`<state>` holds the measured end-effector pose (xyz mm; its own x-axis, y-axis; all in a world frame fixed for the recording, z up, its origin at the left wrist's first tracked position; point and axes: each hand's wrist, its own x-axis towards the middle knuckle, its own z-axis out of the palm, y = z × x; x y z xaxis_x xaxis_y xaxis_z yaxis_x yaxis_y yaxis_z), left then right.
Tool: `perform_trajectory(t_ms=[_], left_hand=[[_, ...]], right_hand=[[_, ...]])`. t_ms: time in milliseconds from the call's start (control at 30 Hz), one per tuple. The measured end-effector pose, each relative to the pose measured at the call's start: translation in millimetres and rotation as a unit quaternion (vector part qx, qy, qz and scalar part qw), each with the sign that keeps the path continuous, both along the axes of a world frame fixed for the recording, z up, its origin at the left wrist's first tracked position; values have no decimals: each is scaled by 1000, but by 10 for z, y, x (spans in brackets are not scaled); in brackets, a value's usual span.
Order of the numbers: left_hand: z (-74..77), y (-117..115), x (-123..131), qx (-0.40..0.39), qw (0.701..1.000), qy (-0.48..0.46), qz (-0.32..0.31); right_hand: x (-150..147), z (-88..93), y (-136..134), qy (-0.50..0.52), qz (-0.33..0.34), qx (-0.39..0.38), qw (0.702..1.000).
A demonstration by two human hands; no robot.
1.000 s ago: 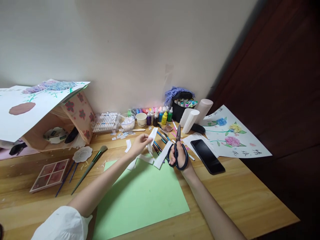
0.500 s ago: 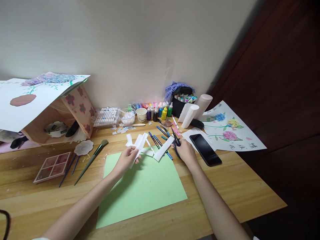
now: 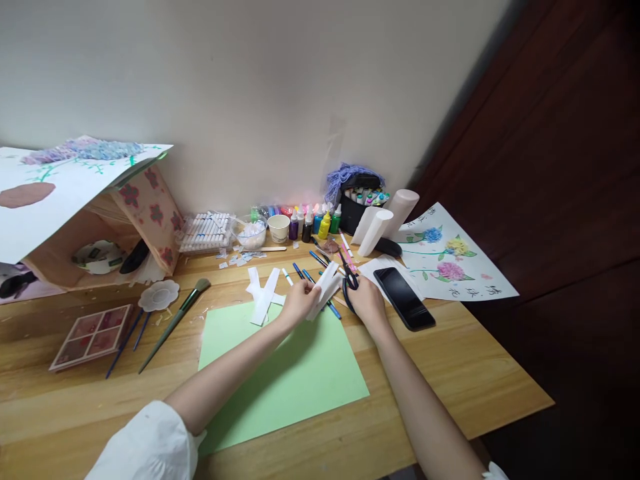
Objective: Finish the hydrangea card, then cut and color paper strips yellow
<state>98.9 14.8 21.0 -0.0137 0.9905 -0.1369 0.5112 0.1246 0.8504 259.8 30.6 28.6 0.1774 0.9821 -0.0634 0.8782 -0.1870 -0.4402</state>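
In the head view, we see the left hand [image 3: 301, 301] pinching white paper strips [image 3: 324, 291] between thumb and fingers; the grip is nearly closed, only the thickness of paper parting thumb from fingers, and the strips slant up and away toward the right (at least two seem to overlap, though we cannot count them surely). The right hand [image 3: 369, 303] is curled about the handles of dark scissors [image 3: 351, 282], just beside the held strips; their blades point away from us, and we cannot tell how far apart they stand or how each finger sits in the loops. Below the left hand lies a green sheet [image 3: 295, 393] on the wooden table [image 3: 435, 380]; at its far edge, left of that hand, more loose strips [image 3: 265, 298] lie crossed over one another; blue pens [image 3: 334, 310] lie scattered behind and beneath the held paper; a black phone [image 3: 404, 299] rests just right of the right hand, and beyond it lies a flower drawing [image 3: 445, 267].
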Motion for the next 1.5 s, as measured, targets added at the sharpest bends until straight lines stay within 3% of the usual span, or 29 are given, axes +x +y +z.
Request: perform_trajectory(t_ms=[200,400,500,600,700,800,867,933,1000,1067,1233,1400,1500], left_hand=[[-47,-2,163,37,990,132,-21],[-4,-27,250,41,985,163,-40],[58,-102,78,45,989,134,-37],[75,-268,-302,52,994,97,16],[7,-467,-694,47,990,72,113],[-93,-620,-919,31,988,45,146],[-135,-679,-976,26,989,38,141],[-147,-703,-988,33,988,47,143],[-140,-691,-980,43,986,66,146],[-129,-653,-965,44,986,79,138],[-103,-572,-1011,8,992,59,112],[-94,-662,-1208,-22,993,10,115],[-123,-795,-1316,-42,994,3,104]], right_hand=[[195,55,23,-18,-18,7,1000],[205,4,51,-53,-13,30,998],[196,-60,130,-69,7,46,997],[196,-112,250,-82,48,60,994],[172,-119,347,-96,87,74,989],[51,-74,335,-110,100,98,984],[-116,-36,243,-105,127,137,977],[-345,-24,97,-78,204,174,960],[-601,-53,-71,-52,299,157,940],[-832,-113,-219,-55,326,144,933],[-1046,-151,-368,-111,327,102,933],[-874,129,-375,-111,320,73,938],[-859,208,-486,-62,292,118,947]])
